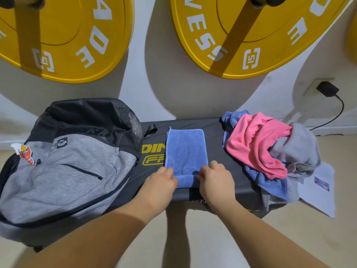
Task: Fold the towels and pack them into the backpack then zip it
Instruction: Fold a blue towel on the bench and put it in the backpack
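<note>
A blue towel (185, 149) printed "YOGA FITNESS" lies folded into a narrow strip in the middle of the black bench (216, 132). Its near end is rolled or folded up. My left hand (162, 182) grips that near end at its left corner, and my right hand (216, 180) grips it at the right corner. A grey and black backpack (65, 167) lies on the bench's left end, its front pocket zip shut. On the right end sits a loose heap: a pink towel (255, 144), a grey towel (297, 146) and another blue towel (270, 184).
Two big yellow weight plates (251, 35) hang on the wall behind the bench. A black plug (327, 88) with its cable sits in a wall socket at the right. A printed paper sheet (318, 190) lies under the heap at the bench's right edge.
</note>
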The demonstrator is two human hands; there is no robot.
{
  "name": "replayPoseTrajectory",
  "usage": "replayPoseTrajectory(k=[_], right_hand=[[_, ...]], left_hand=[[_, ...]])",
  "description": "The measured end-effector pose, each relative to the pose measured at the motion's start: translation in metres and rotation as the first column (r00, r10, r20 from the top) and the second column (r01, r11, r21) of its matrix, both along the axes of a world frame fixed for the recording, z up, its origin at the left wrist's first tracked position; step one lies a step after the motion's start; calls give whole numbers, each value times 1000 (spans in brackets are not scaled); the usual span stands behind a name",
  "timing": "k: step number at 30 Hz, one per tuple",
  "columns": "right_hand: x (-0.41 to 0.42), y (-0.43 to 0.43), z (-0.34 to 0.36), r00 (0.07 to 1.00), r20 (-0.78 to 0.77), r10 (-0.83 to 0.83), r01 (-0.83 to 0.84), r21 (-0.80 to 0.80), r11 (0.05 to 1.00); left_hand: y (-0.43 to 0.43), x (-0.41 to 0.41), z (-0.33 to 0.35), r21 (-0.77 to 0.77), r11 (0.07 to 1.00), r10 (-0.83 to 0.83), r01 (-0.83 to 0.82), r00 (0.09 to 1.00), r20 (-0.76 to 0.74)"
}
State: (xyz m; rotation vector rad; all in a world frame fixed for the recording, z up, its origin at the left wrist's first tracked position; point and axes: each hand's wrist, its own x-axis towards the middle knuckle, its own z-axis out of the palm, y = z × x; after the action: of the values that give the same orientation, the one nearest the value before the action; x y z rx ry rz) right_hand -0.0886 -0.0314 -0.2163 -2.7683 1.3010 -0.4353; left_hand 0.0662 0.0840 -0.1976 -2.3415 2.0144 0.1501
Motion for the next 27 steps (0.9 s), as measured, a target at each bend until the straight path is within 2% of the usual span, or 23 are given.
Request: replayPoseTrajectory(k=[2,4,9,11,15,19,21,23,25,27], right_hand=[[-5,4,-7,994,-34,103,-106,-125,986],[-13,6,-14,985,-35,169,-172,-135,976],[-22,0,-11,983,-57,172,-171,27,985],[-19,-4,-8,988,-41,149,-146,57,988],[-9,-8,11,991,-39,127,-110,294,949],[-8,-12,17,1000,28,9,-24,594,804],[-8,-11,14,987,108,-118,10,697,717],[-4,-12,15,966,153,-210,21,759,650],[0,-13,16,946,164,-280,40,797,603],[3,-16,13,931,175,-319,57,796,603]], left_hand=[[3,0,-2,-4,1000,-8,8,1000,25],[3,4,-6,-25,1000,-15,15,1000,-2],[-2,14,-17,-43,997,55,-58,996,-74],[-3,18,-18,-32,992,119,-125,980,-160],[-3,21,-8,21,955,277,-295,867,-413],[5,26,-11,94,856,452,-509,647,-613],[6,27,-12,85,831,467,-549,608,-642],[4,29,-13,38,841,457,-539,672,-582],[2,32,-11,-120,885,363,-450,828,-427],[3,33,-11,-284,948,91,-141,979,-184]])
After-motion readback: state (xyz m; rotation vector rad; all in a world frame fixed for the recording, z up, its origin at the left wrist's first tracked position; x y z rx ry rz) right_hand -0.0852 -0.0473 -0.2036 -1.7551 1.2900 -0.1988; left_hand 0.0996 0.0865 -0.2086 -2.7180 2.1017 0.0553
